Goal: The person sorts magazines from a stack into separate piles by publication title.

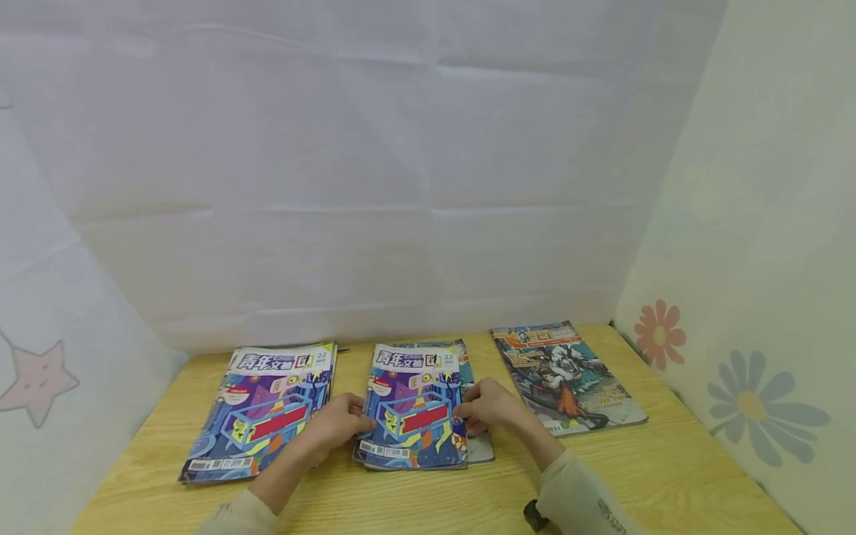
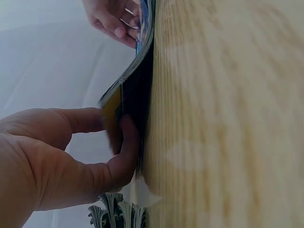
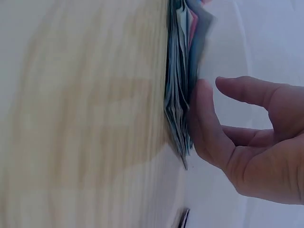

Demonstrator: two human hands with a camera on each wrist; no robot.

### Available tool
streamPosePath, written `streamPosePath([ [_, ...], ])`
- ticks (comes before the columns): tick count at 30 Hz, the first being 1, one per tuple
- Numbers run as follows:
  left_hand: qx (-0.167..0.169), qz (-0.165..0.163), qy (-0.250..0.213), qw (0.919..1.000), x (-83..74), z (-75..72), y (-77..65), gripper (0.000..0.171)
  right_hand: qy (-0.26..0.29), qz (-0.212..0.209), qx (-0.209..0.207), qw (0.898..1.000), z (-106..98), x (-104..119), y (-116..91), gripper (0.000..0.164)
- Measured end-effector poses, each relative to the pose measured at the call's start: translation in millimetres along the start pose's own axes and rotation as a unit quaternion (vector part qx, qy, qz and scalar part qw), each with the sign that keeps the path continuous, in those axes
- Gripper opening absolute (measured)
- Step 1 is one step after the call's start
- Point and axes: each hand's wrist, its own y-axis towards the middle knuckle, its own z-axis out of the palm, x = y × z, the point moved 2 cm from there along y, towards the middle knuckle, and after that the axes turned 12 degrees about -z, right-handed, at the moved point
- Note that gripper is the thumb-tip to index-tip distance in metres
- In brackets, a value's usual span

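Observation:
In the head view a purple magazine (image 1: 414, 416) lies at the middle of the table, on top of another magazine (image 1: 480, 448) that sticks out at the right. My left hand (image 1: 337, 423) is at its left edge. In the left wrist view the thumb and a finger of that left hand (image 2: 61, 152) pinch a raised, bent edge of the magazine (image 2: 128, 85). At the right edge is my right hand (image 1: 493, 405). The right wrist view shows the right hand (image 3: 256, 137) with one finger against the layered page edges (image 3: 178, 90) and the thumb apart from them.
To the left lies a pile of magazines (image 1: 267, 416) with the same purple cover on top. A magazine with a dark figure on its cover (image 1: 568, 379) lies at the right. The wooden table (image 1: 401, 505) meets a white cloth wall (image 1: 348, 223) behind and at both sides.

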Motion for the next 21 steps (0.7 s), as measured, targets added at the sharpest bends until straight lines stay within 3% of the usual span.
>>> streamPosePath([
  [5, -0.025, 0.008, 0.023, 0.9994, -1.3, -2.1, -2.0, 0.046, 0.028, 0.004, 0.006, 1.000, 7, 4, -1, 0.048],
  [11, -0.035, 0.042, 0.043, 0.9976, -7.6, -6.6, -7.9, 0.046, 0.046, -0.010, 0.018, 0.999, 9, 3, -2, 0.042],
  [14, -0.032, 0.053, 0.035, 0.9975, -12.0, -7.6, -11.4, 0.045, 0.060, -0.016, 0.025, 0.998, 9, 2, -2, 0.048],
  [21, -0.028, 0.058, -0.036, 0.9973, -23.3, -12.4, -19.6, 0.049, 0.082, -0.027, 0.023, 0.996, 6, 3, -1, 0.062],
])
